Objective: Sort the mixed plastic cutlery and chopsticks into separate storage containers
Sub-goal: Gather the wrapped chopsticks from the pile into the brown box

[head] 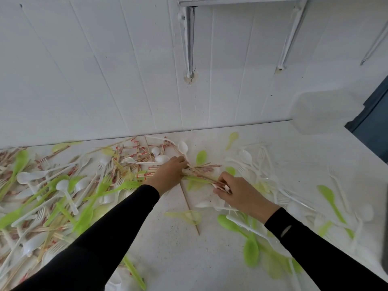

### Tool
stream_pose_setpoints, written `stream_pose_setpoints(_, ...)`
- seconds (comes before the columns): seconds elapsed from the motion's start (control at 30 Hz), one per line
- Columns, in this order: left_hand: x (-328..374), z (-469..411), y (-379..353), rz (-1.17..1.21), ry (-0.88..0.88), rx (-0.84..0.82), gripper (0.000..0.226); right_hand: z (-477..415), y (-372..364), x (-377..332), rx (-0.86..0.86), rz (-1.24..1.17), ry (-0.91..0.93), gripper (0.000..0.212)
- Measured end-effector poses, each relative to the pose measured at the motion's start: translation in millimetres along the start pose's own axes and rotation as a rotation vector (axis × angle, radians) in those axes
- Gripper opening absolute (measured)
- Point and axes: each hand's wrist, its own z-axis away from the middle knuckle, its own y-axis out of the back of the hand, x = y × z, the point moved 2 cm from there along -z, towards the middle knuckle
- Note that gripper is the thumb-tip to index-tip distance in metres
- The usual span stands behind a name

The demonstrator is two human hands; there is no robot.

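A bundle of wooden chopsticks (204, 169) with red-and-white paper bands lies across the middle of the white table (178, 248). My left hand (168, 175) closes on its left part, fingers curled over the sticks. My right hand (239, 193) grips the bundle's near right end, pinching the banded tips. Mixed cutlery covers the table: a thick heap of green and white forks, spoons and chopsticks (52, 196) at the left, and scattered green spoons (249, 248) and white forks (260, 158) at the right.
One loose chopstick (190, 208) lies on the table between my arms. A translucent plastic container (323, 112) stands at the back right against the white panelled wall (105, 70). A dark panel (373, 131) borders the table's right edge.
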Motion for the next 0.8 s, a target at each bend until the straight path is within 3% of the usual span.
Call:
stream_pose_setpoints(0.27,-18.2,21.0,14.9,0.042,0.002,-0.008,0.015,-3.4,15.8,7.6,-0.005,-0.163,-0.076,0.025)
stream_pose_setpoints(0.37,-20.0,27.1,28.4,0.101,0.082,-0.048,0.017,-8.7,18.5,8.0,-0.039,-0.21,-0.117,0.015)
stream_pose_setpoints(0.43,-17.9,33.2,33.1,0.156,0.092,-0.098,0.019,-14.4,21.0,10.3,-0.017,-0.21,-0.127,0.033)
stream_pose_setpoints(0.57,-2.6,51.4,21.6,0.26,0.051,-0.248,0.019,-15.1,29.9,10.0,0.017,-0.164,-0.145,0.107)
stream_pose_setpoints(0.63,3.0,58.4,14.4,0.216,-0.027,-0.23,0.02,-11.4,37.9,5.6,0.012,-0.096,-0.208,0.133)
stream_pose_setpoints(0.7,5.1,63.6,9.2,0.156,-0.109,-0.155,0.018,-6.9,45.7,1.6,-0.026,0.048,-0.261,0.142)
stream_pose_setpoints(0.8,8.6,67.4,5.1,0.061,-0.204,-0.068,0.033,-2.2,58.9,-5.4,-0.109,0.328,-0.374,0.142)
